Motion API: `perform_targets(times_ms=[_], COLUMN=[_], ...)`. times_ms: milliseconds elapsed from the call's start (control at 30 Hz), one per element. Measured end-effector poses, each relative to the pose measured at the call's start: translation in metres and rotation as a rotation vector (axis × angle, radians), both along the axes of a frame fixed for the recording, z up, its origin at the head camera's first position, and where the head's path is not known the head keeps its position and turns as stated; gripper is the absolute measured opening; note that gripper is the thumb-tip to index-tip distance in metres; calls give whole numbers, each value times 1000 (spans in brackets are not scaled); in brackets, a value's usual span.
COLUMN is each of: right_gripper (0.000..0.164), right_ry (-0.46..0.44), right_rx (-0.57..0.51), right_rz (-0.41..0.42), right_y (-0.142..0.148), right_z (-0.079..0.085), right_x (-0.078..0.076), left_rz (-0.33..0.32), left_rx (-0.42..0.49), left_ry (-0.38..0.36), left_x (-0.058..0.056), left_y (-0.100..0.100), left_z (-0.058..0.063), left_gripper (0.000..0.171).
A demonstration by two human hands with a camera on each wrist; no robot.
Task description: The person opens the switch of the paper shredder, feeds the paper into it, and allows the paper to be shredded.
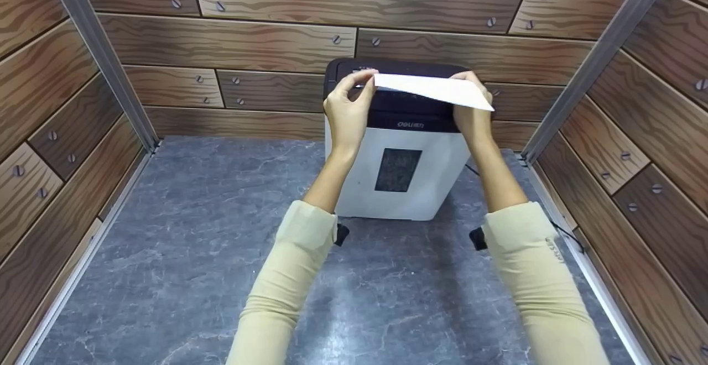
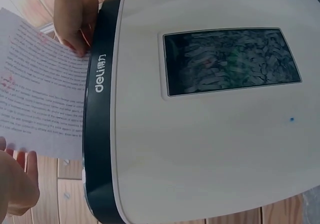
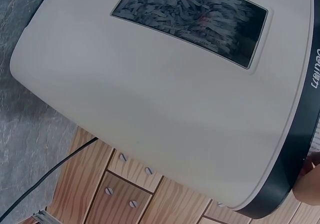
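A white paper shredder (image 1: 358,160) with a dark top stands upright against the back wall. Above its top, a sheet of paper (image 1: 434,89) is held by its two sides. My left hand (image 1: 348,115) pinches the left edge between thumb and fingers. On the opposite side my right hand (image 1: 471,119) grips the sheet, its fingers partly hidden behind it. Printed text and some red marks show on the paper (image 2: 40,92) in the left wrist view, where its lower part passes behind the shredder's dark rim (image 2: 100,134). Shredded strips fill the bin window (image 3: 192,22).
Wood-patterned panels (image 1: 265,44) surround the space at the back and sides, with metal posts (image 1: 105,61) in the corners. Grey marbled flooring (image 1: 193,243) spreads before the shredder. A black cable (image 3: 45,176) runs from behind it at the right.
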State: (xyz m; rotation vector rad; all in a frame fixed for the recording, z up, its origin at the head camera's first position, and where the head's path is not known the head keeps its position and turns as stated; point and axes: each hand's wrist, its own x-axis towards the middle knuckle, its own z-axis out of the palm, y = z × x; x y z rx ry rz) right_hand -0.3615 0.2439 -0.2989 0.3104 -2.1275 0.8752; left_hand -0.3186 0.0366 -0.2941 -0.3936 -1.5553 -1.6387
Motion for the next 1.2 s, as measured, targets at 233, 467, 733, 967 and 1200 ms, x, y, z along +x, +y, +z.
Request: perform_targets(times_ms=[233, 467, 733, 967, 1200], right_gripper=[19, 28, 10, 14, 16], right_ry=[-117, 43, 151, 121, 107], right_rx=[146, -108, -258, -246, -173], right_rz=[-21, 98, 141, 107, 63], right_y=[-1, -3, 0, 4, 6], right_z=[-1, 2, -3, -9, -11], right_x=[2, 11, 18, 19, 20], left_rz=[12, 13, 62, 86, 98], left_rx=[-4, -47, -166, -202, -198], left_ry=[-108, -220, -237, -75, -115], left_x=[-3, -8, -11, -11, -13], left_y=[-3, -5, -8, -8, -9], left_z=[-3, -10, -16, -17, -19], left_gripper=[11, 11, 16, 15, 12])
